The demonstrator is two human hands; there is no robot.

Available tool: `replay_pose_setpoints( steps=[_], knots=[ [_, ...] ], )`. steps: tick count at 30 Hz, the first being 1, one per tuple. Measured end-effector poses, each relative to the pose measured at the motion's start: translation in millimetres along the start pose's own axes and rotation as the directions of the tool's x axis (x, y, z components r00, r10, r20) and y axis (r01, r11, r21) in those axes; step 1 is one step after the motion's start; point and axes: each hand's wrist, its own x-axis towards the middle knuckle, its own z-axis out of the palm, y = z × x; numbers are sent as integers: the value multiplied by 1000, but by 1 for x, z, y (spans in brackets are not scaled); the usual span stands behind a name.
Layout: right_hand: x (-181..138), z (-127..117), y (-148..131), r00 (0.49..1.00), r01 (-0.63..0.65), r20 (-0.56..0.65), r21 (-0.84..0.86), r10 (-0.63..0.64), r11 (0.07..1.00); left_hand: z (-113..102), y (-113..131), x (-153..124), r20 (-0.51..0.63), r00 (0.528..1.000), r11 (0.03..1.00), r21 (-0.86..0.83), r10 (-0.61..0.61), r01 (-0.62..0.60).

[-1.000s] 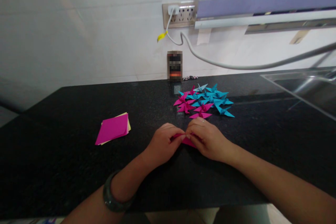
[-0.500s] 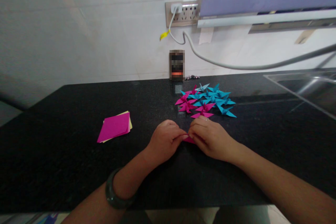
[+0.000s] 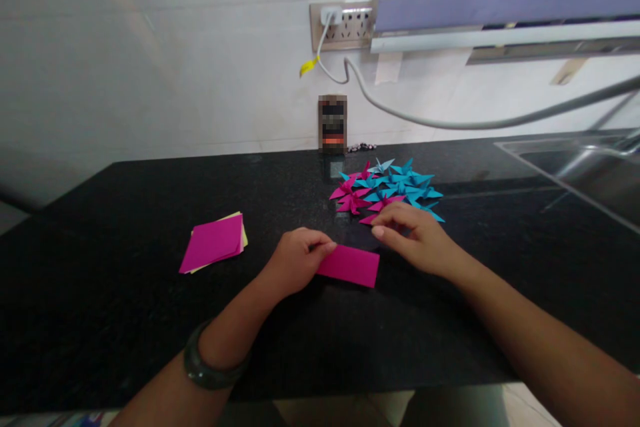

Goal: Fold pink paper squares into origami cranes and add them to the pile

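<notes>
- Lying flat on the black countertop (image 3: 125,227), a folded magenta sheet (image 3: 350,265) is seen as a slim rectangle between the two hands, near the front edge
- Its left end is gripped by the left hand (image 3: 296,259), which is closed with the thumb pressed over curled fingers; a dark bangle (image 3: 213,368) is worn on that wrist
- The right hand (image 3: 417,240) is held loosely half open with nothing in it, its fingertips (image 3: 379,231) just beyond the sheet's far right corner; whether the sheet is touched cannot be told
- A pile of folded paper cranes (image 3: 387,187), magenta and blue, is found directly behind the right hand, and its nearest pieces are partly covered by the knuckles
- A stack of flat sheets (image 3: 214,250), magenta over pale yellow, is set well to the left of the left hand
- A small blurred object (image 3: 333,123) is stood against the wall behind the cranes, below a wall socket (image 3: 345,25) from which a grey cable (image 3: 425,121) is led off to the right
- A steel sink (image 3: 575,163) is let into the counter at the far right
</notes>
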Motion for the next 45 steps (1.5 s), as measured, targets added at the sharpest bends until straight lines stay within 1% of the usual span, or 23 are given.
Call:
replay_pose_setpoints(
  steps=[3, 6, 7, 9, 11, 13, 15, 16, 18, 19, 20, 22, 23, 25, 28, 31, 32, 34, 36, 38, 40, 42, 45],
  knots=[
    [-3, 15, -10, 979, -85, 199, 164, 52, 983, 4, 2, -1, 50, 999, 996, -88, 14, -10],
    [-6, 29, -16, 928, -301, 313, 304, 204, 904, 6, 3, -1, 33, 992, 946, -296, -125, 130],
    [-6, 33, -17, 917, -350, 318, 352, 241, 868, 7, 3, -1, 24, 981, 892, -412, -191, 184],
    [-5, 38, -19, 918, -392, 252, 442, 307, 807, 9, 4, -1, 34, 959, 703, -673, -282, 231],
    [-4, 41, -19, 911, -409, 174, 509, 375, 758, 12, 5, 0, 99, 958, 469, -855, -271, 221],
    [-3, 43, -20, 893, -439, 174, 532, 414, 724, 15, 7, 0, 186, 951, 323, -909, -248, 263],
    [-3, 42, -20, 897, -442, 223, 502, 383, 743, 16, 8, 0, 245, 928, 260, -911, -281, 319],
    [-4, 41, -20, 917, -399, 214, 468, 337, 788, 17, 8, 0, 256, 915, 241, -910, -311, 337],
    [-6, 38, -17, 978, -208, 108, 346, 181, 915, 16, 7, 0, 259, 894, 209, -913, -365, 350],
    [-7, 36, -15, 998, -63, 15, 244, 61, 968, 16, 7, 0, 261, 886, 193, -915, -383, 353],
    [-7, 35, -13, 997, 78, -17, 149, -77, 986, 16, 6, 1, 262, 879, 178, -918, -398, 354],
    [-7, 32, -10, 964, 264, -19, 8, -263, 965, 15, 5, 1, 273, 873, 162, -918, -405, 362],
    [-7, 32, -10, 948, 318, 0, -20, -318, 948, 16, 6, 1, 279, 874, 158, -917, -399, 365],
    [-7, 32, -11, 935, 354, 24, 7, -354, 935, 17, 7, 1, 275, 887, 157, -923, -371, 352],
    [-6, 37, -18, 963, 265, -2, 156, -268, 951, 19, 11, 0, 234, 924, 151, -945, -302, 289],
    [-5, 44, -22, 999, -5, -44, 268, 18, 963, 21, 13, 0, 229, 932, 145, -950, -281, 277],
    [-5, 45, -23, 989, -121, -43, 316, 142, 941, 22, 14, -1, 227, 930, 143, -951, -288, 276],
    [-3, 48, -22, 934, -320, -9, 433, 358, 843, 24, 14, -2, 207, 931, 139, -956, -301, 258],
    [-2, 50, -21, 878, -423, 32, 523, 478, 740, 26, 15, -3, 193, 934, 136, -961, -302, 242],
    [-1, 50, -20, 846, -467, 63, 565, 529, 680, 27, 16, -4, 194, 935, 132, -961, -296, 241],
    [-1, 51, -18, 840, -480, 84, 573, 535, 664, 27, 17, -5, 187, 939, 130, -964, -287, 232],
    [-1, 51, -18, 861, -453, 73, 560, 504, 694, 28, 18, -6, 163, 946, 159, -964, -279, 213],
    [-2, 53, -17, 907, -363, 15, 530, 420, 766, 31, 19, -7, 138, 948, 254, -943, -288, 214]
  ],
)
